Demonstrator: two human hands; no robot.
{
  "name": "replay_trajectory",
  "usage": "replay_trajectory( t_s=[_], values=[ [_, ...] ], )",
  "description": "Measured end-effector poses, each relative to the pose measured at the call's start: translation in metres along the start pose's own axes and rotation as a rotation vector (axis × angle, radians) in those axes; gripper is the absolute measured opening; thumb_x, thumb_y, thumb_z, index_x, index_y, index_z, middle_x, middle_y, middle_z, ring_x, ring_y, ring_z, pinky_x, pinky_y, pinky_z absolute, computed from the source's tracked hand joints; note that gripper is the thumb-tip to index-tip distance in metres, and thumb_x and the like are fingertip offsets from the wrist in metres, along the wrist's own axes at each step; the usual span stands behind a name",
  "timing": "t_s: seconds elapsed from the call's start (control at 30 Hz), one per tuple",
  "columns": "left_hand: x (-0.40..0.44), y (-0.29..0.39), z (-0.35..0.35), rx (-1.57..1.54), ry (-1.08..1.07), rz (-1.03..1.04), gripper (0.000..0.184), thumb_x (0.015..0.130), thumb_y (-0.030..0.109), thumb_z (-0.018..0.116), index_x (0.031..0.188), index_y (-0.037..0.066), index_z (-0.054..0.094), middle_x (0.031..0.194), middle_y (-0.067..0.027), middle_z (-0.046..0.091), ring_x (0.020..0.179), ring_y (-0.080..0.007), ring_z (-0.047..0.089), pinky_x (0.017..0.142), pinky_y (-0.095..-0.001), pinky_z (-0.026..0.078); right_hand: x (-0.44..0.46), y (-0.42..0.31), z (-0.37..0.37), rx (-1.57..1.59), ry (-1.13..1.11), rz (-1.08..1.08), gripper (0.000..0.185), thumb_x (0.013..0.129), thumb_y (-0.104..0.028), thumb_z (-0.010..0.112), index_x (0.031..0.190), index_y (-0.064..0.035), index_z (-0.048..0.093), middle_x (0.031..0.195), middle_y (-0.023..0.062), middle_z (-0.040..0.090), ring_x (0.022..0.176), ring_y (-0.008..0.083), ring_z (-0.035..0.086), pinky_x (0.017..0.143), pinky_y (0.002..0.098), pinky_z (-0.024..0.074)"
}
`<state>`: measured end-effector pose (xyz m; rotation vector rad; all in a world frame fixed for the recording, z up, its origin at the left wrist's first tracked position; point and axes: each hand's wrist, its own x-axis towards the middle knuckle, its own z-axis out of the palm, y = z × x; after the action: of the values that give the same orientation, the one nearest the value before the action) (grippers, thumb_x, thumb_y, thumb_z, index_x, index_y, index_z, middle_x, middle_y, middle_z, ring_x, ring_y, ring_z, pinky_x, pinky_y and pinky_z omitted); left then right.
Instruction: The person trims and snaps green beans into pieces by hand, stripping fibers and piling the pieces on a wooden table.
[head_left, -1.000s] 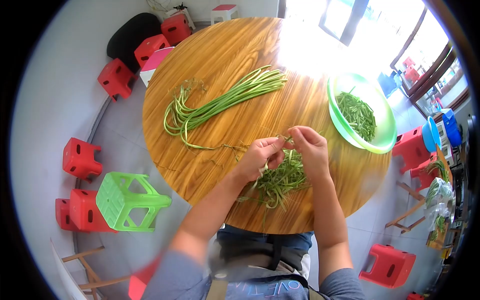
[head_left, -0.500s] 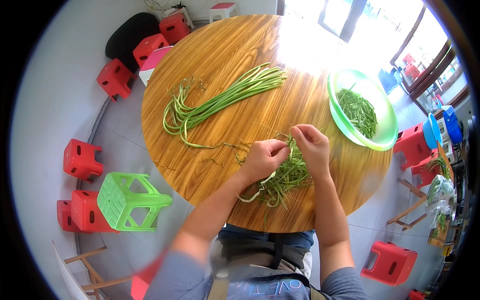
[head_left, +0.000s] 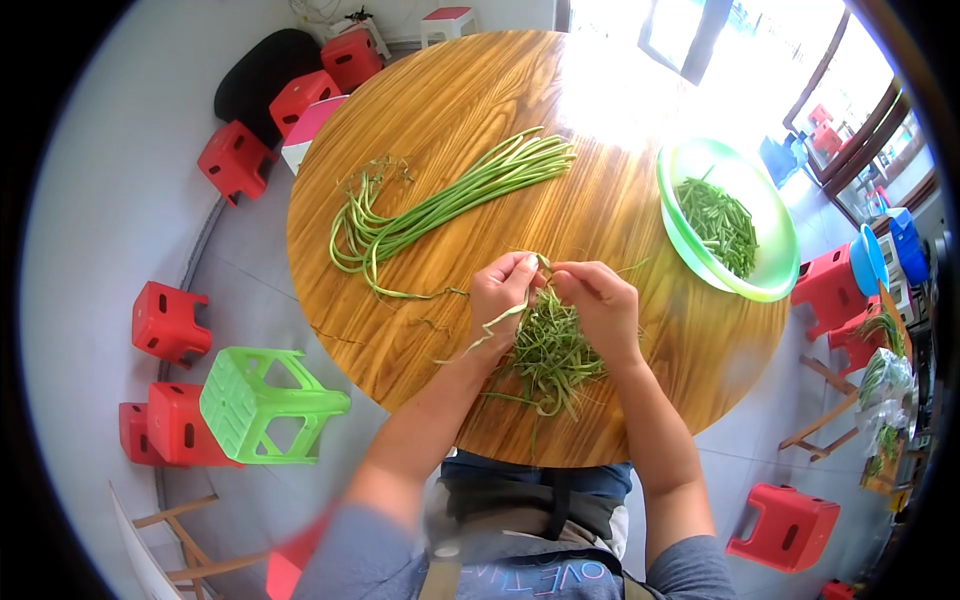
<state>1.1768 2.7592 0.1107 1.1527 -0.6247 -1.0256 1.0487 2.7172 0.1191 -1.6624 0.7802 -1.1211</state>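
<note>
My left hand [head_left: 500,297] is closed in a pinch on a thin, pale green garlic scape [head_left: 502,317], whose limp end trails down across the wrist. Close beside it, my right hand [head_left: 603,308] pinches the same strand, its fingertips almost meeting those of the left. Below and between both hands lies a tangled heap of thin green scape tips [head_left: 556,365] on the wooden table [head_left: 400,340]. Farther off rests a bundle of long garlic scapes [head_left: 440,208], curled at its left end. Short cut green pieces [head_left: 718,222] lie in a pale green bowl [head_left: 780,255] to the right.
A green stool [head_left: 240,400] and several red stools [head_left: 172,318] stand on the floor at the left. Another red stool [head_left: 785,528] is at the lower right. A side table with plastic-bagged greens [head_left: 886,400] is at the far right.
Both hands have moved slightly left and come closer together, and the right hand has lowered. The pale strand now hangs over my left wrist, and more of the heap shows.
</note>
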Motion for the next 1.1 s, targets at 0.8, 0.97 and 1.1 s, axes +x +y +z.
replay_trajectory(
  t_s=[0.8,0.97,1.1],
  values=[
    [-0.001,-0.001,0.002,0.017,-0.425,-0.143,0.036,0.091,0.029,0.054,0.112,0.001,0.050,0.070,-0.0014,0.055,0.052,-0.0050,0.043,0.048,-0.0157,0.034,0.018,-0.013,-0.049,0.684,0.156,0.410,0.024,0.091,-0.018,0.055,0.103,0.0022,0.059,0.082,0.0044,0.063,0.067,0.0069,0.054,0.060,0.0174,0.0446],
    [0.000,0.000,0.000,0.013,-0.420,-0.166,0.032,0.091,0.028,0.054,0.108,0.001,0.053,0.073,-0.0019,0.056,0.055,-0.0055,0.044,0.050,-0.0170,0.035,0.009,-0.005,-0.028,0.287,-0.074,0.314,0.017,0.086,-0.013,0.062,0.095,0.0017,0.063,0.074,-0.0006,0.060,0.065,0.0059,0.052,0.059,0.0189,0.0434],
    [-0.004,0.008,0.001,-0.046,-0.526,-0.268,0.025,0.090,0.022,0.056,0.101,0.001,0.058,0.074,-0.0028,0.058,0.056,-0.0057,0.045,0.051,-0.0183,0.036,0.007,-0.003,-0.019,0.226,0.086,0.159,0.010,0.082,-0.005,0.064,0.090,0.0018,0.063,0.077,0.0003,0.059,0.067,0.0080,0.058,0.061,0.0201,0.0471]
  ],
)
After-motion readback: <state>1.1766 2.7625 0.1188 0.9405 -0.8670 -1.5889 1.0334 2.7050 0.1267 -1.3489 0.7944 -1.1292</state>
